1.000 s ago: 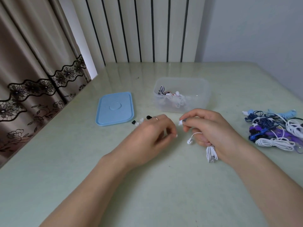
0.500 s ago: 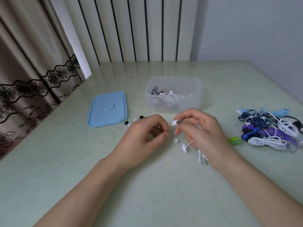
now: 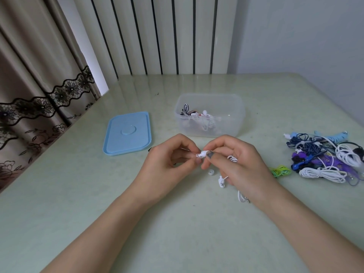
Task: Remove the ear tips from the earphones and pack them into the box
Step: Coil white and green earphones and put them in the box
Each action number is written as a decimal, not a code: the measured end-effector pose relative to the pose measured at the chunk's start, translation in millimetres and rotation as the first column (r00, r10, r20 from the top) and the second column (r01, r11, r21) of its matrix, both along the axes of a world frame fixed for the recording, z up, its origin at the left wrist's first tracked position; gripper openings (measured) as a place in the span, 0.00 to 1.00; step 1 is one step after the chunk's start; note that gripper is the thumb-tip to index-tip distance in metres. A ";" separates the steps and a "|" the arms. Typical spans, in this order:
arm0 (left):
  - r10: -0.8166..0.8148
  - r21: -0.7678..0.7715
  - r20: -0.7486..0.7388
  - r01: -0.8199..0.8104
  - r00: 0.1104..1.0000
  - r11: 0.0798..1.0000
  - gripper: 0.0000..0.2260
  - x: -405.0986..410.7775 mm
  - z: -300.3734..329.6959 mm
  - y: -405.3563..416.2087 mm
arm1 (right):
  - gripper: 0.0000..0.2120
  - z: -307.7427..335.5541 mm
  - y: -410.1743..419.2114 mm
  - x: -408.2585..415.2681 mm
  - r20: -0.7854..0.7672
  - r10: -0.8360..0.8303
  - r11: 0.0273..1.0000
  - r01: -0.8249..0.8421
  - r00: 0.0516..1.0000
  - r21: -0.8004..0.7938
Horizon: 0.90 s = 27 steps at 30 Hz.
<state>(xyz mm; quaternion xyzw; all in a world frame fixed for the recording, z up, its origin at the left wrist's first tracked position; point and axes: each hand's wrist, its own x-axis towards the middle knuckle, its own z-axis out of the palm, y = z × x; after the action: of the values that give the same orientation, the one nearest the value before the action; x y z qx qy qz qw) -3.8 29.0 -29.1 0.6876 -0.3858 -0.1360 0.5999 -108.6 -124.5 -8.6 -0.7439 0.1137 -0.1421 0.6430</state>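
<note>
Both hands have closed together on one white earbud (image 3: 202,154); left hand (image 3: 169,164) and right hand (image 3: 238,164) each grip it; one loose ear tip (image 3: 211,171) below.

Glossy pale-green table (image 3: 78,194); frosted translucent plastic box (image 3: 236,107); smooth matt blue plastic lid (image 3: 128,133); lace-trimmed cloth curtain (image 3: 29,79).

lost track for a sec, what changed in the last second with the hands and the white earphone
The left hand moved right and now pinches the tip end of the white earbud, which the right hand holds as before. A loose white ear tip now lies on the table. Clear box, blue lid and cable pile are unchanged.
</note>
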 end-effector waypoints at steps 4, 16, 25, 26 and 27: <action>0.003 -0.015 0.018 -0.003 1.000 1.000 0.06 -1.7 2.0 0.4 | 0.02 -1.2 0.1 0.3 0.009 -0.014 1.000 0.014 1.000 -0.009; 0.012 0.033 0.222 -0.020 0.975 0.999 0.05 -2.2 3.7 1.8 | 0.04 1.8 -7.7 1.3 -0.022 0.044 0.993 -0.042 0.999 0.109; -0.019 0.005 0.169 0.018 0.985 1.000 0.04 -1.5 6.4 2.9 | 0.03 5.4 -14.4 1.3 -0.091 0.119 0.974 -0.098 0.989 0.203; -0.030 -0.005 0.136 0.031 0.990 1.000 0.04 -2.1 6.8 2.8 | 0.03 6.2 -15.3 1.1 -0.098 0.125 0.972 -0.102 0.987 0.210; -0.041 -0.014 0.108 0.043 0.993 0.999 0.03 -2.5 7.1 2.5 | 0.04 6.8 -15.9 1.0 -0.106 0.130 0.970 -0.105 0.986 0.218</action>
<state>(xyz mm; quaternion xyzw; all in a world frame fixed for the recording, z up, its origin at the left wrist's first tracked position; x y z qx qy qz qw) -6.3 31.5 -22.0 0.6806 -0.4331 -0.1083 0.5809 -107.5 -140.4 -1.9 -0.6839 0.1222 -0.0460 0.7178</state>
